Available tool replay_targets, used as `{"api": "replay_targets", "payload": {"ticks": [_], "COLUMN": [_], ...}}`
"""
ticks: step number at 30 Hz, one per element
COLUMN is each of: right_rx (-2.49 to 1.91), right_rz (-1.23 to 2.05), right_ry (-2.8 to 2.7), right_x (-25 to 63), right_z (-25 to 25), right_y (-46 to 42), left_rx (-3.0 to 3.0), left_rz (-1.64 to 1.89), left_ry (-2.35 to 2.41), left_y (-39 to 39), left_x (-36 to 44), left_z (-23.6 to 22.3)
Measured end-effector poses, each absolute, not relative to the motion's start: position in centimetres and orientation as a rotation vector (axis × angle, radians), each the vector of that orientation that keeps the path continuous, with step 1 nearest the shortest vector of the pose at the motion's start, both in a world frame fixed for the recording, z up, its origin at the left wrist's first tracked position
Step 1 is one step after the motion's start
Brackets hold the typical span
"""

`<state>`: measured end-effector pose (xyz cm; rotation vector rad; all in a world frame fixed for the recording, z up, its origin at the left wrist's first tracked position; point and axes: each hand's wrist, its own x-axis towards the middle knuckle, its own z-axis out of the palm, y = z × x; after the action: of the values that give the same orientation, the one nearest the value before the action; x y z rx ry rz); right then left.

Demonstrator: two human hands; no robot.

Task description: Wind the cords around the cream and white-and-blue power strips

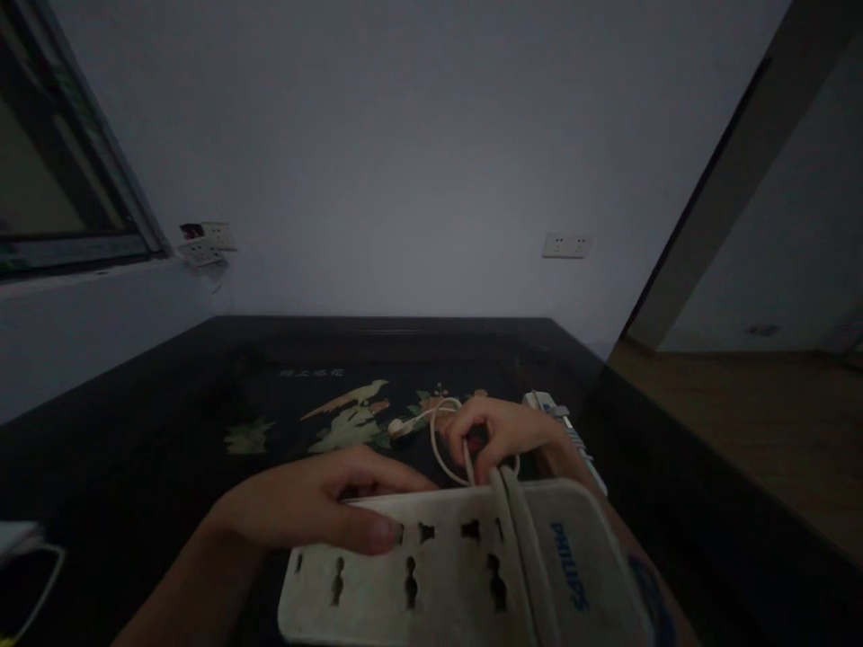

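A white Philips power strip (pixel 445 575) is tilted up close to the camera. My left hand (pixel 316 508) grips its top edge, thumb on the socket face. Its white cable (pixel 519 539) runs over the strip near the logo. My right hand (pixel 502 436) is behind the strip, fingers curled and pinching that cable, which loops on the table toward a white plug end (pixel 397 426).
A black lacquered table (pixel 168 422) with a bird-and-flower inlay lies below. A second white strip or adapter (pixel 556 415) rests by my right wrist. A white object with a cord (pixel 23 548) sits at the left edge. Wall sockets (pixel 564 244) are behind.
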<state>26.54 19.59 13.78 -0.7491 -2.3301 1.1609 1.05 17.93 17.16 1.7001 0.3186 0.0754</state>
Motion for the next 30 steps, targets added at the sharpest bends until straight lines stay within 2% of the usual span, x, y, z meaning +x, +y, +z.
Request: {"api": "replay_targets", "payload": {"ticks": [3, 5, 14, 18, 25, 30], "right_rx": [-0.791, -0.941, -1.468, -1.588, -1.484, -1.243], "right_rz": [1.278, 1.219, 0.560, 0.407, 0.326, 0.407], "right_ry": [-2.389, -2.337, -2.061, -1.991, -1.863, -1.676], "right_x": [26.1, 26.0, 23.9, 23.3, 23.3, 22.5], "right_z": [13.6, 13.3, 12.6, 13.2, 14.2, 15.1], "right_y": [19.9, 20.1, 20.4, 19.9, 18.6, 17.9], "left_rx": [2.020, 2.178, 2.569, 2.647, 2.669, 2.591], "left_rz": [-0.112, -0.144, 0.012, 0.073, 0.313, 0.666], "left_ry": [0.349, 0.420, 1.031, 1.210, 1.322, 1.333], "left_y": [17.7, 17.4, 19.4, 20.4, 21.3, 22.0], "left_x": [0.6, 0.6, 0.8, 0.7, 0.7, 0.9], "left_z": [18.2, 18.2, 15.2, 14.9, 15.2, 15.2]}}
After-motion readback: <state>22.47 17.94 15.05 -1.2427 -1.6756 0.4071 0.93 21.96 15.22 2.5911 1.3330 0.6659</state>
